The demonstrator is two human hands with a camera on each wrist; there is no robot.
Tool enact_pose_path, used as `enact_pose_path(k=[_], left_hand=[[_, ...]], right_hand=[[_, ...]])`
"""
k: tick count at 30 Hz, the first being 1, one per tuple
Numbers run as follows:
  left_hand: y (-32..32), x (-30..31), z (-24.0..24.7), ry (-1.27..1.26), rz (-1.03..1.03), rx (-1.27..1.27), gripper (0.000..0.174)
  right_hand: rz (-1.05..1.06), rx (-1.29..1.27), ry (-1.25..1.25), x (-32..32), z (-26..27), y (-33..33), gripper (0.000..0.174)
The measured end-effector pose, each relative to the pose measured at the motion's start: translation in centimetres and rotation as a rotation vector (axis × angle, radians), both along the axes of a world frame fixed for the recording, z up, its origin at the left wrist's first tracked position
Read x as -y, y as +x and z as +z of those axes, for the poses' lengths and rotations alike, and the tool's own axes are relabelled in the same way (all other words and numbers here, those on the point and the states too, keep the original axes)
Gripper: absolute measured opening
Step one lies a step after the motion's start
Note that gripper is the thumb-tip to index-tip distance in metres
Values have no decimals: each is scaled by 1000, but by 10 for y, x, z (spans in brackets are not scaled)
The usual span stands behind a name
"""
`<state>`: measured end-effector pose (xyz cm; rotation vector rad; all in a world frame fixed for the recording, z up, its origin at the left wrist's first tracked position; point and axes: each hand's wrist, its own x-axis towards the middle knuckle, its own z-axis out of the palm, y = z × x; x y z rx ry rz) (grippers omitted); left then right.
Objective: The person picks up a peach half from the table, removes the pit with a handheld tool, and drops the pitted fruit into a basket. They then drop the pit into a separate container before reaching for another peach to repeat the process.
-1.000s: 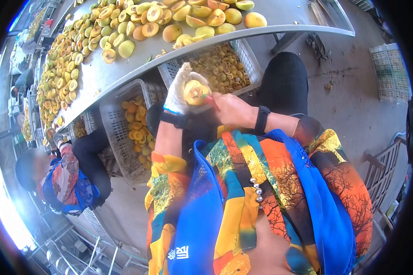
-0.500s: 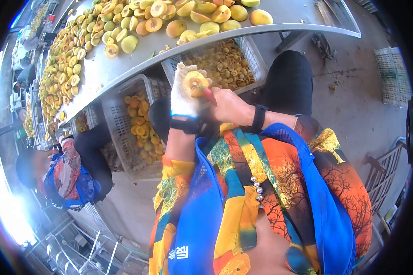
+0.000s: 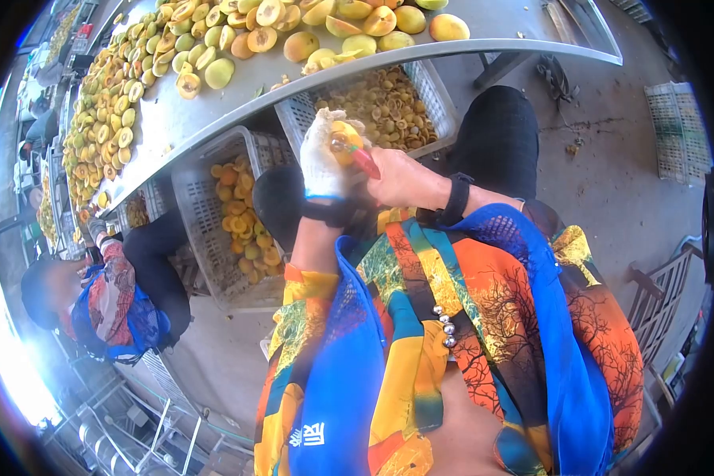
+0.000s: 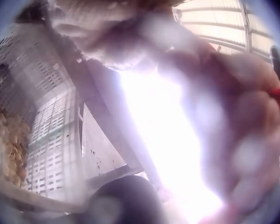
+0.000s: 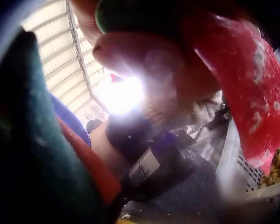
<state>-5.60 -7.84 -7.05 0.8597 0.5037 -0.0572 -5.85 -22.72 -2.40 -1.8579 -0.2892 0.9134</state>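
In the head view the gloved left hand (image 3: 323, 163) holds a yellow fruit (image 3: 343, 141) with its fingers curled round it. The bare right hand (image 3: 401, 178) grips a red-handled tool (image 3: 364, 162), whose end meets the fruit's cut face. Close up in the right wrist view, the red handle (image 5: 252, 88) crosses the right side, with the right fingers (image 5: 144, 56) round its upper part. The left wrist view shows the glove (image 4: 116, 42) at the top and the right hand (image 4: 252, 126) blurred at the right; glare covers the middle.
A metal table (image 3: 206, 99) carries many halved fruits (image 3: 119, 131). Below its edge stand a crate (image 3: 444, 95) of small pieces and another crate (image 3: 202, 230) of fruit. Someone else (image 3: 119, 297) sits at the left. A stacked crate (image 3: 678, 131) stands far right.
The fruit has tilted in the left hand, so its cut face shows less. Both hands have shifted slightly to the right since the earliest frame, still together.
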Motion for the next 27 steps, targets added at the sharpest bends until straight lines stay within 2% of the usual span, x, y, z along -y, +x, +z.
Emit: enact_pose_path(k=[1, 4, 5, 8, 11, 14, 20, 23, 27], left_hand=[[-2, 7, 13, 182, 24, 19, 31], [1, 18, 3, 553, 163, 136, 30], [2, 19, 1, 550, 186, 153, 30], [0, 16, 10, 105, 65, -51, 32], [-1, 8, 1, -158, -79, -77, 33], [-6, -2, 2, -139, -187, -172, 34], [-5, -6, -1, -3, -116, -2, 36], [-5, -6, 3, -138, -121, -122, 30], [-4, -1, 1, -154, -30, -181, 27]], right_hand=[[-1, -29, -3, 0, 0, -1, 17], [-24, -178, 5, -3, 10, -2, 20], [-33, -240, 8, -4, 14, -3, 21], [-82, 28, 2, -5, -7, -14, 23], [9, 346, -62, -1, -23, -18, 24], [67, 384, -124, 7, -25, -13, 20], [119, 477, -98, 9, -27, -3, 22], [168, 461, -120, 10, -29, -2, 23], [185, 497, -124, 12, -34, -1, 26]])
